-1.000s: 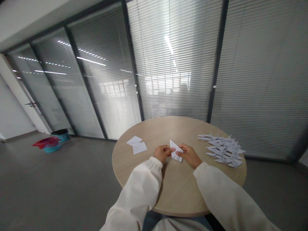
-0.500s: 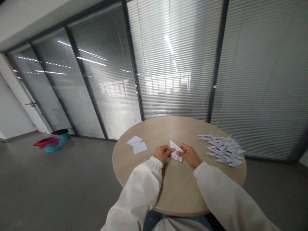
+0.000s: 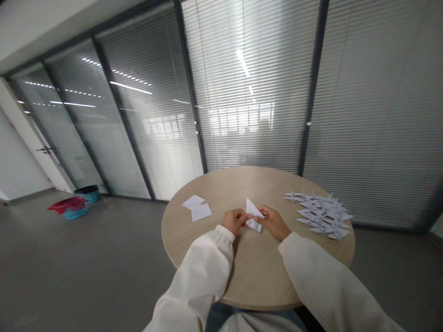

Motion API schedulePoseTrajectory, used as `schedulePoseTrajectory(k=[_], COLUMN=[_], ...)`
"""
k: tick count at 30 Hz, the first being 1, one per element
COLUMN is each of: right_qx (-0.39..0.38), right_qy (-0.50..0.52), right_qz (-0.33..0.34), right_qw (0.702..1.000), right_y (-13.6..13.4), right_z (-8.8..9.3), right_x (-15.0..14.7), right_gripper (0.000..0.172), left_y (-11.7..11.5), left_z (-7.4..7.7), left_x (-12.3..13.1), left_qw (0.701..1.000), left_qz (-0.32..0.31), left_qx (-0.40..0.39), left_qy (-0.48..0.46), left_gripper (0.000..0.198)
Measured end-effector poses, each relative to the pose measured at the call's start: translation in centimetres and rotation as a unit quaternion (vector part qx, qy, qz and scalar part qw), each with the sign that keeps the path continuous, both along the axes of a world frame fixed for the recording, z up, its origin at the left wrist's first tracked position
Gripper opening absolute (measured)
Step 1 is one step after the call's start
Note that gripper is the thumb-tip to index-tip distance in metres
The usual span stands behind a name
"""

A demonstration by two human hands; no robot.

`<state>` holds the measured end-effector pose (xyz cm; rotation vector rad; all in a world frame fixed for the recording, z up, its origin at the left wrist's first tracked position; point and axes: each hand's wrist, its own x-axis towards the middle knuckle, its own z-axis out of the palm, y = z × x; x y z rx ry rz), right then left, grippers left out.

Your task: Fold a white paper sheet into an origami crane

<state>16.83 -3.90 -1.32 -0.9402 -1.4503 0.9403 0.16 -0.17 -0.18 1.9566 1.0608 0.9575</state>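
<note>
A small white folded paper (image 3: 253, 215) with a pointed flap sticking up sits just above the round wooden table (image 3: 256, 272). My left hand (image 3: 234, 221) pinches its left side with closed fingers. My right hand (image 3: 274, 222) grips its right side, fingers curled round the paper's edge. Both arms wear cream sleeves and reach in from the bottom of the view.
Two flat white paper sheets (image 3: 197, 208) lie on the table's left part. Several folded paper cranes (image 3: 320, 213) lie spread on the right part. Glass walls with blinds stand behind the table. A red and a blue basin (image 3: 71, 206) sit on the floor at far left.
The paper's pointed flap has risen a little and stands more upright between my hands. My hands stay in nearly the same place.
</note>
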Motion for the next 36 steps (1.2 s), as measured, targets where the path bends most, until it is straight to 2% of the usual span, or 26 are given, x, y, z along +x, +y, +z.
schedulePoseTrajectory(k=[5,12,22,31,36], right_qx=[0.004,0.019,0.02,0.028,0.026], right_qy=[0.012,0.011,0.018,0.024,0.028], right_qz=[0.001,-0.028,-0.011,-0.047,-0.053], right_qw=[1.0,0.999,1.0,0.998,0.998], right_y=[0.0,-0.03,-0.01,-0.04,0.15], right_z=[0.09,0.31,0.22,0.53,0.43], right_x=[0.03,0.08,0.08,0.14,0.31], right_gripper=[0.026,0.026,0.025,0.029,0.03], left_y=[0.0,-0.47,-0.69,-0.84,-0.74], left_z=[0.02,0.21,0.57,0.48,0.39], left_x=[0.14,0.43,-0.07,0.26,0.11], left_qw=[1.0,0.997,0.997,0.998,0.993], left_qz=[0.008,-0.022,-0.016,-0.033,-0.036], left_qx=[-0.001,-0.067,0.019,0.014,0.062], left_qy=[-0.002,-0.021,0.066,0.056,0.088], left_gripper=[0.043,0.045,0.045,0.048,0.045])
